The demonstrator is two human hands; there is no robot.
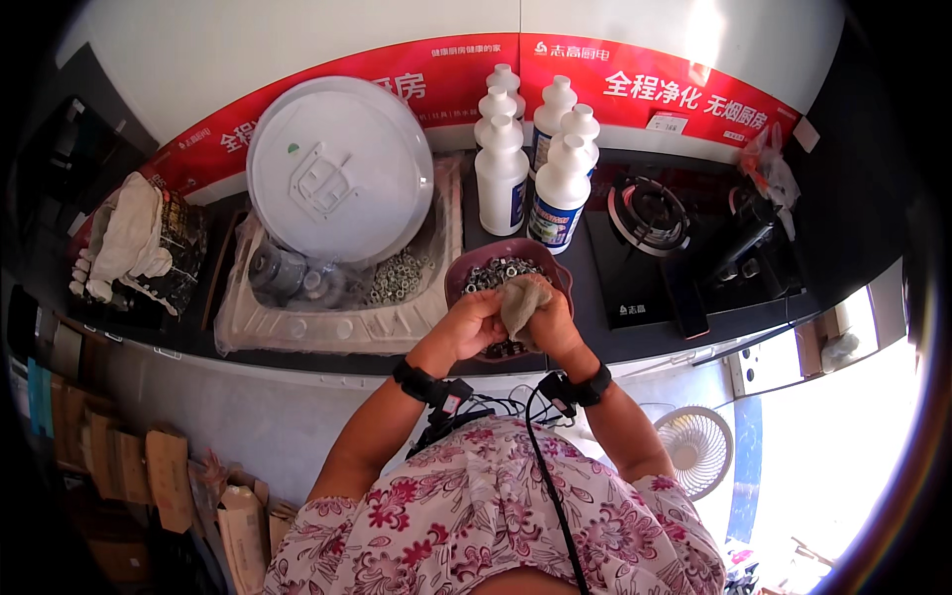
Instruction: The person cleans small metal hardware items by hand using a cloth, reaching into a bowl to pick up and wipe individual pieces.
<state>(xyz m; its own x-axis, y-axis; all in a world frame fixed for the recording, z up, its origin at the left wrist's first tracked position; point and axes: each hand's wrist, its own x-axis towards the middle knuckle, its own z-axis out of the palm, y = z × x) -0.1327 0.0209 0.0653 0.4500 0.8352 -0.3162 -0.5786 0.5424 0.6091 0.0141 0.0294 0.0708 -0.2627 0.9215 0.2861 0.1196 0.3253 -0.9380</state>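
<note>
Both my hands meet over a dark red plastic bowl (458, 276) heaped with metal nuts (506, 268). A crumpled grey-beige cloth (523, 305) is gripped by my right hand (553, 325), its fingers wrapped round the fabric. My left hand (476, 323) pinches at the cloth's left edge; whatever sits between those fingertips is hidden. To the left, more metal nuts (399, 278) lie in a plastic-wrapped sink basin (342, 332).
A large round white lid (337, 178) leans over the basin. Several white bottles (502, 178) stand behind the bowl. On the right is a black gas hob (635, 283) with a phone (686, 302). Pale gloves (129, 238) lie far left; a fan (694, 451) stands below.
</note>
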